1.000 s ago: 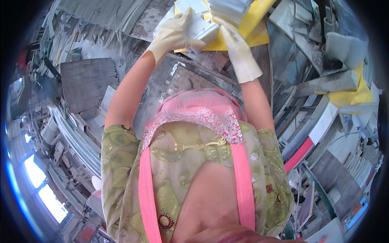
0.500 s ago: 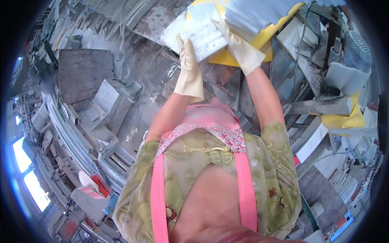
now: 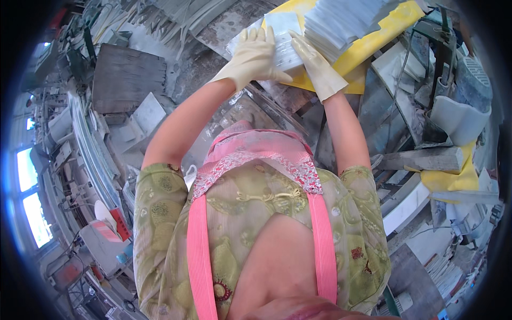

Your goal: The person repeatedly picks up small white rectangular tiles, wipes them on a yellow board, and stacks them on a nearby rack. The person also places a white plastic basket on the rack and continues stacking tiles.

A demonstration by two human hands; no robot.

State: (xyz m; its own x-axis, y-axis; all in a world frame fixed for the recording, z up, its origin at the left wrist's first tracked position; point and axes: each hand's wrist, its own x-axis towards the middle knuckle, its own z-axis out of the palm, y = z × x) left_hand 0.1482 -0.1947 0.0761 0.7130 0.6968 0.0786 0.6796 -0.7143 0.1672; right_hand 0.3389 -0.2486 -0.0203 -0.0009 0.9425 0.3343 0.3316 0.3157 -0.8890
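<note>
My left hand (image 3: 253, 57), in a cream rubber glove, lies palm down with its fingers spread on the left part of a white block of stacked pieces (image 3: 287, 52). My right hand (image 3: 313, 60), gloved the same way, rests along the block's right side with its fingers stretched out. Under and behind the block lies a yellow sheet (image 3: 349, 65). Just beyond my right hand stands a stack of thin grey-white slabs (image 3: 341, 24) on that sheet. The gloves hide part of the block's edges.
A dark square board (image 3: 128, 79) stands at the left, near a pale angled slab (image 3: 149, 114). Long thin strips (image 3: 154, 26) are piled at the far left. On the right are a grey-blue basket (image 3: 472, 82), a stone bar (image 3: 424, 159) and a crumpled yellow cloth (image 3: 453, 178).
My left hand has turned from upright at the block's near left side to flat and spread over it, its elbow swinging out left. The right hand stays along the block's right side.
</note>
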